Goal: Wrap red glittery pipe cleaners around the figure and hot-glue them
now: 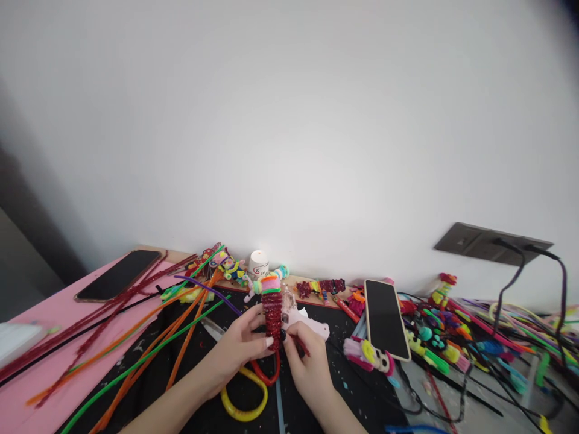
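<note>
A dark red, glittery pipe-cleaner figure (273, 310) stands upright between my two hands, with pink, orange and green bands and light blue-and-white coils near its top. My left hand (242, 346) grips its lower left side between thumb and fingers. On the other side, my right hand (308, 361) pinches at its lower right edge, thumb and forefinger together; a bit of dark red pipe cleaner shows by the fingers. Below the figure lie scissors with yellow and red handles (244, 415), their blade partly hidden by my left hand. A glue stick (279, 404) lies beneath, between my wrists.
Long pipe cleaners (149, 343) spread over the pink board at left, near a black phone (120, 276). A paper cup (259, 263) stands upside down by the wall. Another phone (386, 319), small pipe-cleaner figures (368, 354) and black cables (502, 301) lie at right.
</note>
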`<state>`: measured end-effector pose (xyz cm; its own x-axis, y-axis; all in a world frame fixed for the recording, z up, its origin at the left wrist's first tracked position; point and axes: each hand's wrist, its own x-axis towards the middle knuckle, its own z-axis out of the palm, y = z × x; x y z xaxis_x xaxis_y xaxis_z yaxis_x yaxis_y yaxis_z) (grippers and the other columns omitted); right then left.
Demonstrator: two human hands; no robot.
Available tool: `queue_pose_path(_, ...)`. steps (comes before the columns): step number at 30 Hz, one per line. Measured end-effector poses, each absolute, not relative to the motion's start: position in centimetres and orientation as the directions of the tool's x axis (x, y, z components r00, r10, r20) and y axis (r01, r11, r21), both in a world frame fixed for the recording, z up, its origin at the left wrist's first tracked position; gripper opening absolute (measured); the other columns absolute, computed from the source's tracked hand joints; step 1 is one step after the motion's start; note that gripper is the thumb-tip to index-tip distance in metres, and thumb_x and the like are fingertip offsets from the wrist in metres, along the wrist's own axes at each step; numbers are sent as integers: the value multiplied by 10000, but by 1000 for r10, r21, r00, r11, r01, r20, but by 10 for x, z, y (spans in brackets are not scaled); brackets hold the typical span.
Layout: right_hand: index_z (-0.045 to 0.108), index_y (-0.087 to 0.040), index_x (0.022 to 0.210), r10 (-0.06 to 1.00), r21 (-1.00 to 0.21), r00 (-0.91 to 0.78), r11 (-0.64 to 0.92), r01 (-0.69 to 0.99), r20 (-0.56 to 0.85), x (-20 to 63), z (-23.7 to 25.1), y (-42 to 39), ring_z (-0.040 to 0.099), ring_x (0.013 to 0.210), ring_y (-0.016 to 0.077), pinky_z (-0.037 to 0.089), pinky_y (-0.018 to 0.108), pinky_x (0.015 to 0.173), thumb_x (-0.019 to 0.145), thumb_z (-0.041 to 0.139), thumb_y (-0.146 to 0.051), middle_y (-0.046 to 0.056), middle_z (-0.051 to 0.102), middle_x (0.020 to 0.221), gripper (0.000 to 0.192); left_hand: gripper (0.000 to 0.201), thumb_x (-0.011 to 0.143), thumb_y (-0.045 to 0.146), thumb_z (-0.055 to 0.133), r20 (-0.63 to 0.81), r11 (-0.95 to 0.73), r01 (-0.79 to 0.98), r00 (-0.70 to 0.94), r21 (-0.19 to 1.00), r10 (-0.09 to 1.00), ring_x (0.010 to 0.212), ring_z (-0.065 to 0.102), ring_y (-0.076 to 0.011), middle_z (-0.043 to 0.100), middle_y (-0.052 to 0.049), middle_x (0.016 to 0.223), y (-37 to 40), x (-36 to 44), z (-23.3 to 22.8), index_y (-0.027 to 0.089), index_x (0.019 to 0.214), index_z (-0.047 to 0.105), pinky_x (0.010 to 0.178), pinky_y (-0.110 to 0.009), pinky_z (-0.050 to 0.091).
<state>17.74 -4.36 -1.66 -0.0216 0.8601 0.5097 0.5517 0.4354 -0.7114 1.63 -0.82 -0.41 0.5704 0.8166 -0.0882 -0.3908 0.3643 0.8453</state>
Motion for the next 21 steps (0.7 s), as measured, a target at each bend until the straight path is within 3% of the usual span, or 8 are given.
queue_pose_path(21, 508, -192, 674, 858, -706, -28, 441, 554, 514, 178, -16, -42, 470, 530, 133, 355, 223, 504, 848, 452, -163, -16, 514, 592, 186, 549, 714, 184, 712, -47, 337, -419, 567, 843, 822, 1014, 612, -244, 519, -111, 1315, -8, 17, -8, 263, 1217, 507, 849, -379, 481)
